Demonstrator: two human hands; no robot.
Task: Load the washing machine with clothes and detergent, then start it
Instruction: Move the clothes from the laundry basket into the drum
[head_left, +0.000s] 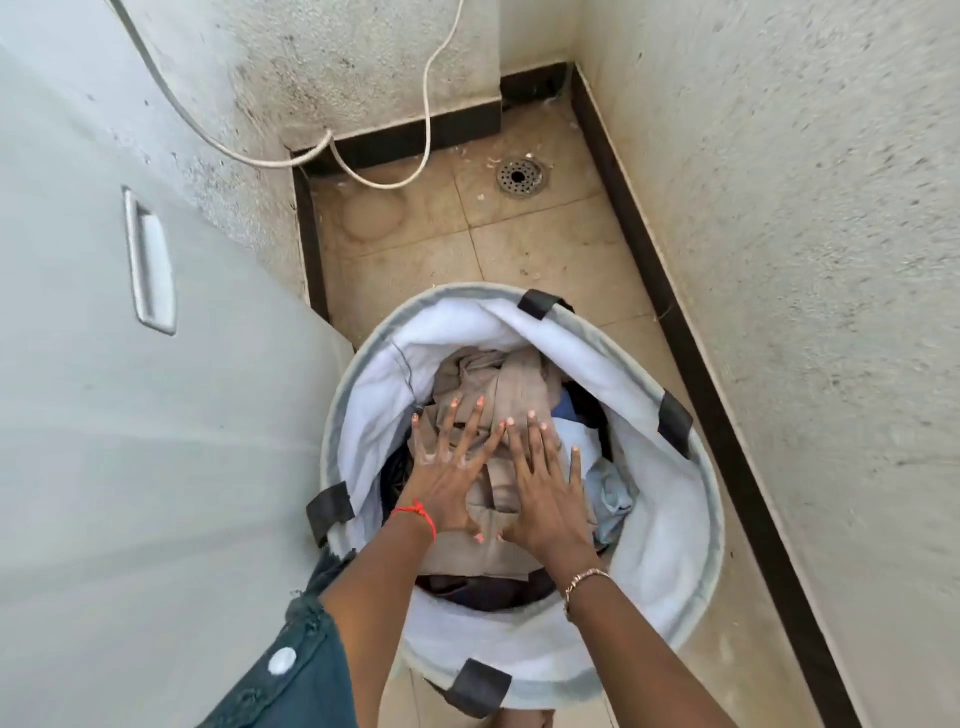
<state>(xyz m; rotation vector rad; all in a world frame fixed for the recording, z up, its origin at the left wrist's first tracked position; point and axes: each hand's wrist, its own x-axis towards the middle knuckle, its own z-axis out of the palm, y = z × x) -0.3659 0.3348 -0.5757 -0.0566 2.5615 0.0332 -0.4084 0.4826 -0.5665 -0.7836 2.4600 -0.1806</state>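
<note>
A person leans over a round laundry hamper (672, 545) that stands on the tiled floor (545, 260) just beside the grey side of the washing machine (130, 467). The hamper has a pale grey rim, a white lining and black strap tabs (675, 422) spaced around its edge. It is filled with crumpled clothes. A beige garment (519, 384) lies on top in the middle, a light blue cloth (615, 493) is to the right of it, and dark clothing (498, 590) shows at the near edge.

Both hands lie flat on the beige garment, side by side, with the thumbs nearly meeting. The left hand (447, 467) has its fingers straight and spread wide and grips nothing. A red thread (415, 514) is tied round its wrist. The right hand (545, 488) rests the same way, fingers extended and pressed on the cloth, curled round nothing. A thin gold bracelet (584, 579) sits on its wrist.

The machine's side panel has a recessed handle (150, 265). Behind it a white hose (428, 104) hangs down the stained wall and loops over the floor. A round metal floor drain (521, 177) is set in the tiles near the far corner. At the lower left, teal fabric with a white button (282, 661) is in view beside the left arm.
</note>
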